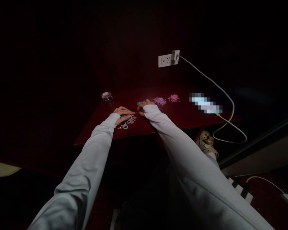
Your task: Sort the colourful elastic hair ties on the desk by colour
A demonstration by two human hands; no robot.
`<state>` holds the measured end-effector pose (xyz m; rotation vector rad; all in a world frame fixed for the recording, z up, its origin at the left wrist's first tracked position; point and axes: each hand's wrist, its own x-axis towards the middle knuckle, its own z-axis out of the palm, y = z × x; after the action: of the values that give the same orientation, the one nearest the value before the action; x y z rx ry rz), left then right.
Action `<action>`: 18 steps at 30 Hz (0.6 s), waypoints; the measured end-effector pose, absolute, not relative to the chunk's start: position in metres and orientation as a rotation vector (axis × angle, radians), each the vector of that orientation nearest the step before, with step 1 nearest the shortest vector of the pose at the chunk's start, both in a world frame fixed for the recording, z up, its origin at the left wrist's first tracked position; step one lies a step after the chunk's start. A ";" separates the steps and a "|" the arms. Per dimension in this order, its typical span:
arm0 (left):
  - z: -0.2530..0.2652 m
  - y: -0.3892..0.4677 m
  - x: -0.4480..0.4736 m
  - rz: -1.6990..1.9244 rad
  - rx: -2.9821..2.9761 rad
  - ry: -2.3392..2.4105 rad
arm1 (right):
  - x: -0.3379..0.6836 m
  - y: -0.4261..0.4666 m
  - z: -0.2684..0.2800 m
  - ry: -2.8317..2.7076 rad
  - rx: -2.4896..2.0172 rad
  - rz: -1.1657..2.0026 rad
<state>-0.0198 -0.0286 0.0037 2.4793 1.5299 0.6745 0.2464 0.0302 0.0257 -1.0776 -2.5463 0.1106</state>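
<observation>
My left hand lies low over a loose pile of small elastic bands, its fingers stretched out to the right. Among these are pale bands and a green ring near the table's front edge. My right hand is just to the right, fingers curled in toward the left fingertips; what they hold, if anything, is too small to make out. Beside its knuckles is a little blue pile, partly covered by the hand. A purple pile of bands and a pink pile lie further right.
The dark red table carries a clear jar with pale pink contents at back left. On the right lies a lit, pixelated device whose white cable runs to a wall socket. A tan clog shows below.
</observation>
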 end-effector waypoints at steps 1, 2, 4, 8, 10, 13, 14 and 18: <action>0.007 -0.031 -0.020 0.662 2.482 1.502 | 0.245 0.030 0.025 -2.549 -1.078 0.107; 0.010 -0.032 -0.019 0.653 2.482 1.482 | 0.243 0.029 0.025 -2.548 -1.082 0.100; 0.013 -0.033 -0.019 0.647 2.475 1.460 | 0.240 0.027 0.024 -2.554 -1.085 0.091; 0.012 -0.029 -0.021 0.668 2.456 1.412 | 0.233 0.022 0.024 -2.583 -1.074 0.076; 0.010 -0.026 -0.023 0.680 2.444 1.394 | 0.231 0.020 0.025 -2.583 -1.070 0.061; 0.008 -0.022 -0.027 0.706 2.433 1.365 | 0.230 0.016 0.028 -2.592 -1.064 0.053; 0.007 -0.021 -0.028 0.719 2.432 1.354 | 0.230 0.015 0.029 -2.596 -1.069 0.055; 0.007 -0.021 -0.030 0.797 2.452 1.294 | 0.229 0.015 0.030 -2.608 -1.071 0.063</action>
<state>-0.0300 -0.0205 0.0067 2.4516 1.2939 0.7972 0.2294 0.0151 0.0300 -1.0706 -2.6081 0.0630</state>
